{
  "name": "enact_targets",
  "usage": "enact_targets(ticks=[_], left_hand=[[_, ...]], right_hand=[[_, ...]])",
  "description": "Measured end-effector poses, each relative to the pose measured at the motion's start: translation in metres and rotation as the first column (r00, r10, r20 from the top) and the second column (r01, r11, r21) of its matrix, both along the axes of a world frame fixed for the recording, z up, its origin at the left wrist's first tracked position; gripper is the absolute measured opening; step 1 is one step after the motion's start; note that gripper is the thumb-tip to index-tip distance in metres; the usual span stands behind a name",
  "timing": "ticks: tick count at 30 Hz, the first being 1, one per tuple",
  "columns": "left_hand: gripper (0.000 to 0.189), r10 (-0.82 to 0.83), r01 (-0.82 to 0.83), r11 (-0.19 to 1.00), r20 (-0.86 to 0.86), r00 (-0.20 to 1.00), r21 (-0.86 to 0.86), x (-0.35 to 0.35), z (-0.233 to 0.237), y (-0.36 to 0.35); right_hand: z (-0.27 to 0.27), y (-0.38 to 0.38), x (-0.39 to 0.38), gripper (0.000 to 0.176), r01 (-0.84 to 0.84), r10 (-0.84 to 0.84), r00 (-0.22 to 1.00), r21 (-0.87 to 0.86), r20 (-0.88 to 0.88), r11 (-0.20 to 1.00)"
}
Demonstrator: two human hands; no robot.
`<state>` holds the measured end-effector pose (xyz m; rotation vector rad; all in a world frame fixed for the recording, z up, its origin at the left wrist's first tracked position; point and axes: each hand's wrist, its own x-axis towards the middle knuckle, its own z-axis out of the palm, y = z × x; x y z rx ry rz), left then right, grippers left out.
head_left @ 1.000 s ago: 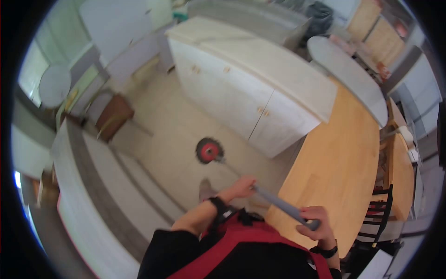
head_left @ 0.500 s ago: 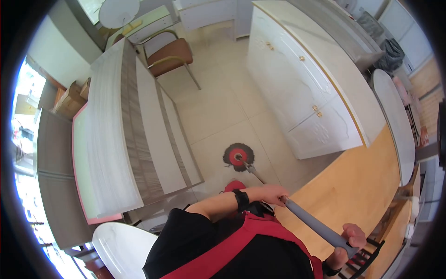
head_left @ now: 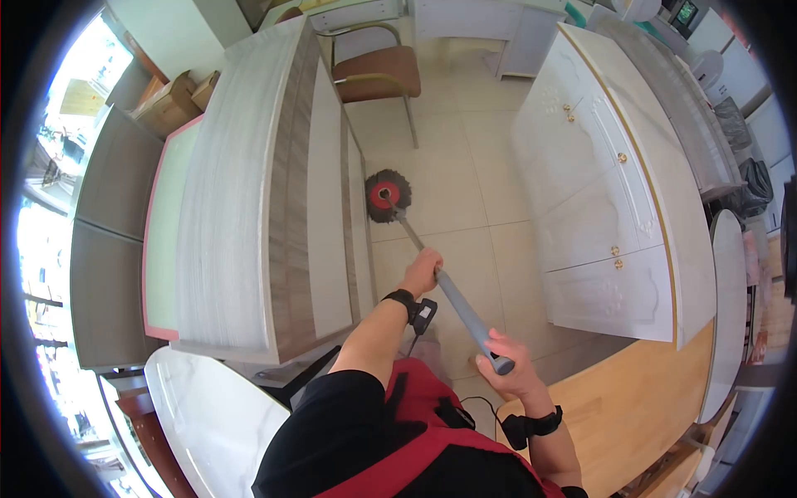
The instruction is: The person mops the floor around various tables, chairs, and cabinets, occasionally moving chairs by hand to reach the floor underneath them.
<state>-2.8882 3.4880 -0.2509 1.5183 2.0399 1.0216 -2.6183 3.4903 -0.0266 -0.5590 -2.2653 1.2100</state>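
A round mop head (head_left: 387, 197) with dark grey fringe and a red centre lies on the tiled floor, close against the base of the striped grey cabinet. From it the mop's grey handle (head_left: 463, 309) slants up toward my body. Partway down the pole, my left hand (head_left: 424, 271) is closed around it. At the thick upper end my right hand (head_left: 512, 365) holds the grip, thumb and fingers on either side of it. Black bands circle both wrists.
On the left stands the striped grey cabinet (head_left: 237, 174); on the right, a white cabinet (head_left: 598, 199) with gold knobs. A brown chair (head_left: 378, 73) is ahead. A wooden tabletop (head_left: 614, 407) and a white marbled tabletop (head_left: 207, 415) flank me.
The mop head has moved forward and left to the grey cabinet's base. Both hands have travelled forward with the handle, the right one reaching away from my side. My view has shifted too.
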Motion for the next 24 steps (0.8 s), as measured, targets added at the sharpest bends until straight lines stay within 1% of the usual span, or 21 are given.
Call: enact_targets(ticks=[2, 5, 6, 9, 12, 14, 15, 17, 18, 21, 24], left_hand=[[0.021, -0.008, 0.009, 0.999, -0.011, 1.0, 0.041, 0.008, 0.002, -0.011], [0.02, 0.001, -0.004, 0.999, 0.058, 0.998, 0.049, 0.04, 0.007, -0.039], [0.02, 0.004, -0.006, 1.0, 0.07, 0.998, 0.029, 0.056, 0.011, -0.051], [0.02, 0.013, -0.011, 1.0, 0.108, 0.994, -0.016, 0.113, 0.03, -0.097], [0.023, -0.003, 0.004, 1.0, 0.125, 0.992, -0.011, 0.179, 0.043, -0.147], [0.025, -0.015, 0.014, 1.0, 0.12, 0.993, 0.009, 0.221, 0.049, -0.177], [0.026, -0.05, 0.051, 0.999, 0.129, 0.99, 0.002, 0.241, 0.061, -0.196], [0.027, -0.118, 0.119, 0.993, 0.14, 0.983, -0.003, 0.276, 0.084, -0.227], [0.026, -0.124, 0.119, 0.992, 0.163, 0.979, 0.042, 0.296, 0.083, -0.243], [0.024, -0.274, 0.265, 0.961, 0.155, 0.949, 0.074, 0.341, 0.1, -0.283], [0.022, -0.401, 0.374, 0.915, 0.274, 0.874, 0.15, 0.372, 0.117, -0.314]], right_hand=[[0.009, -0.015, 0.006, 0.036, 0.001, -0.001, 1.0, 0.016, -0.002, 1.0], [0.025, -0.043, 0.034, 0.04, -0.025, 0.025, 1.0, 0.059, 0.003, 0.998], [0.03, -0.055, 0.049, 0.041, -0.041, 0.041, 0.999, 0.07, 0.008, 0.997], [0.045, -0.096, 0.099, 0.043, -0.012, 0.018, 0.998, 0.12, -0.053, 0.993], [0.056, -0.133, 0.164, 0.034, 0.004, -0.008, 0.995, -0.036, -0.098, 0.999], [0.077, -0.156, 0.198, 0.035, 0.029, -0.03, 0.994, -0.003, -0.105, 1.0], [0.088, -0.172, 0.216, 0.035, 0.042, -0.04, 0.993, 0.012, -0.109, 0.999], [0.109, -0.204, 0.246, 0.034, 0.112, -0.117, 0.982, -0.04, -0.151, 0.993], [0.117, -0.218, 0.26, 0.034, 0.146, -0.156, 0.972, -0.069, -0.174, 0.987], [0.133, -0.239, 0.306, 0.037, 0.047, -0.054, 0.963, -0.031, -0.264, 0.998], [0.134, -0.261, 0.32, 0.041, 0.119, -0.125, 0.854, -0.044, -0.505, 0.992]])
